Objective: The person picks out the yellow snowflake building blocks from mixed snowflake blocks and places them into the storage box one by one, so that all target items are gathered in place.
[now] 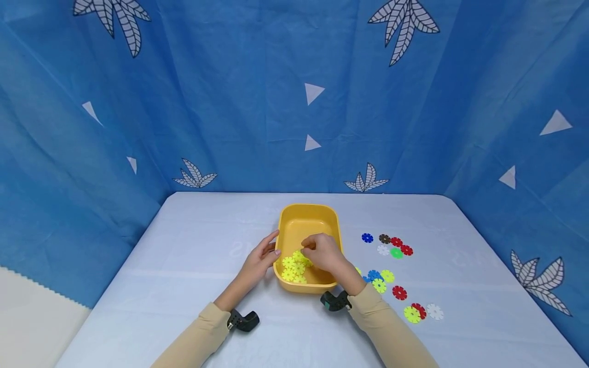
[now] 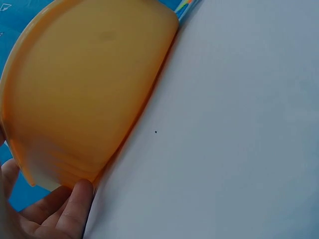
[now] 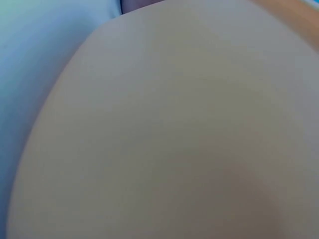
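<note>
Two hands (image 1: 257, 261) (image 1: 323, 251), one tub (image 1: 309, 225); four red discs (image 1: 399, 293) outside.

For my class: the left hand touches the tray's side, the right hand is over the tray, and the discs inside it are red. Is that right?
The colour is wrong: the head view shows the discs inside the tray are yellow. The left hand and right hand are as stated.

A curtained recording booth, the room beyond hidden.
Blue cloth (image 1: 257, 102) printed with leaves (image 1: 407, 25) and triangles (image 1: 314, 93) hangs behind the white table's (image 1: 198, 225) far edge and along its left and right edges; wrist cameras (image 1: 246, 323) show too.
</note>
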Tool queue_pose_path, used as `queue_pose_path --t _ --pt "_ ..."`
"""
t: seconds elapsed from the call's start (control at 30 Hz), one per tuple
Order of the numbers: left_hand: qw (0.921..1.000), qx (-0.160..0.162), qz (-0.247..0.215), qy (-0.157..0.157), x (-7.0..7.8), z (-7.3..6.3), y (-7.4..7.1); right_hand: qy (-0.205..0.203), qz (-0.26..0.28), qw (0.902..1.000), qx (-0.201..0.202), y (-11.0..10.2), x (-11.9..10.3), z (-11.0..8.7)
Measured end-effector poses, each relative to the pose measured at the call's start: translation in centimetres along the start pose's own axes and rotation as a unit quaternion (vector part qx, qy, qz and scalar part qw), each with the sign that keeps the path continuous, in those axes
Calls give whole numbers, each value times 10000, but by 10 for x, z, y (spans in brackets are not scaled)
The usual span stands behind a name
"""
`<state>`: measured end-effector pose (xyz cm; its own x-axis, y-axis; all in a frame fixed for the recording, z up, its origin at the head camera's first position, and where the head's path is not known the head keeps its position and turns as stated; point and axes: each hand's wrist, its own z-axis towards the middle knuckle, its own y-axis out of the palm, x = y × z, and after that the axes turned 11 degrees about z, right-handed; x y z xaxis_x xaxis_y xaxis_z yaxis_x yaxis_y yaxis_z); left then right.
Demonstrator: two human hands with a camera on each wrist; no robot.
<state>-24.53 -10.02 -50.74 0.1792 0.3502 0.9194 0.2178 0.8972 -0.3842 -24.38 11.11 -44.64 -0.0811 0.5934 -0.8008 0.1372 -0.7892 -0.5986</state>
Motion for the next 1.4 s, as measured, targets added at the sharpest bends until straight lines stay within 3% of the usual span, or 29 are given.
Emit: queue_pose_path --t 0.4,0.73,1.0,1.27,1.4 --pt "10000 -41 5 9 5 0 0 10 215 9997 -86 -2 0 0" --pt "10000 -12 -49 -61 1 0 0 184 1079 9938 -219 -12 -2 -4" --pt "10000 8 -85 -11 0 0 -1 231 1591 9869 -104 -41 -5 -9" --pt "10000 6 -31 -29 -1 0 -2 2 1590 9871 183 -81 20 -16" --pt "10000 5 31 -32 -1 1 -3 103 1466 9883 412 -97 33 -23"
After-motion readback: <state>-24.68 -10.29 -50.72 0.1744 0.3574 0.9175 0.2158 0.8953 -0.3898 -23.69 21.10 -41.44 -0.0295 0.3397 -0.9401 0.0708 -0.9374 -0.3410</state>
